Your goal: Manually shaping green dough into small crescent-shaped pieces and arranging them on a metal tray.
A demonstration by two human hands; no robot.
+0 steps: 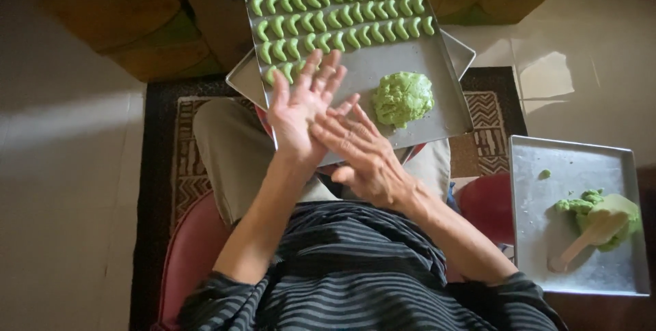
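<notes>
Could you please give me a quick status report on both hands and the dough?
Left hand and right hand pressed palm to palm, anything between them hidden. Green dough lump untouched on metal tray, beside crescent rows. Nothing in the way.

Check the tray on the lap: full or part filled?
Part filled. The tray has green crescents in rows across its far half; the near half holds only a dough lump.
</notes>
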